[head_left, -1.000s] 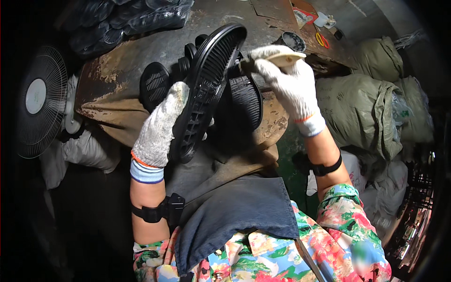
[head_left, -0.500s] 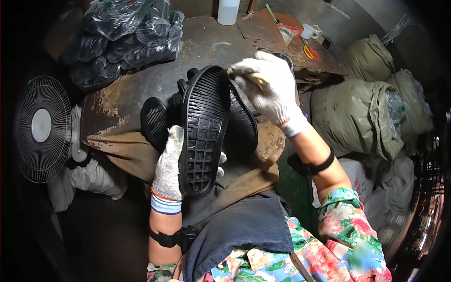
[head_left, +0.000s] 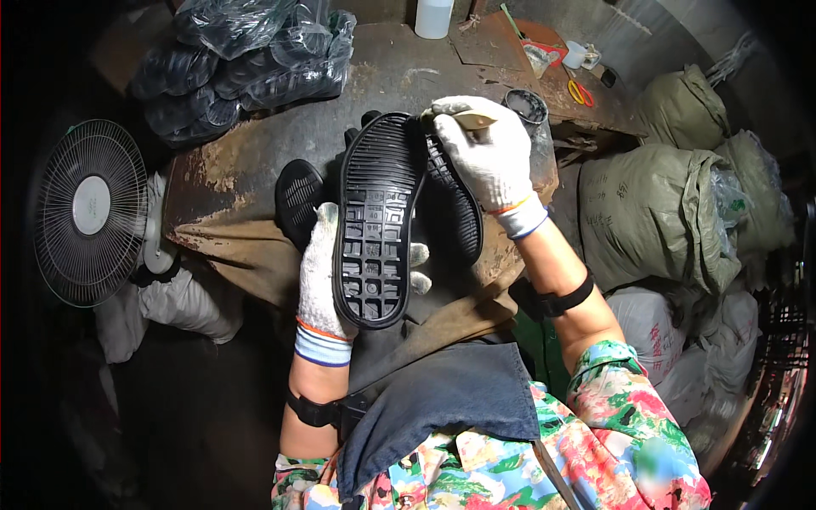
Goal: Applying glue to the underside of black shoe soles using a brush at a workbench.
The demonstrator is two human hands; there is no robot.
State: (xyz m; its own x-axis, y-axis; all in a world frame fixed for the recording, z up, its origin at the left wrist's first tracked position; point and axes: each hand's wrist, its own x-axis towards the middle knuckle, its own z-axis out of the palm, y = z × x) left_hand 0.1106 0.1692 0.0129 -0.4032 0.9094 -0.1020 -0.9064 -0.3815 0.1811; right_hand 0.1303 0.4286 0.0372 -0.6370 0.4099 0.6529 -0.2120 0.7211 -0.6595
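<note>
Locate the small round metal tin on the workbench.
In the head view, the small round metal tin sits on the worn workbench right of centre, just beyond the gloved right hand, near the orange-handled scissors.

A black rubber shoe sole (head_left: pixel 376 221) stands lengthwise, ridged tread facing up, toe at twelve o'clock, heel at six; a small pale brush (head_left: pixel 466 120) touches its toe edge.

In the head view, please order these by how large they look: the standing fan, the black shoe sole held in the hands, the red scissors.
1. Standing fan
2. Black shoe sole, though nearer the camera
3. Red scissors
</note>
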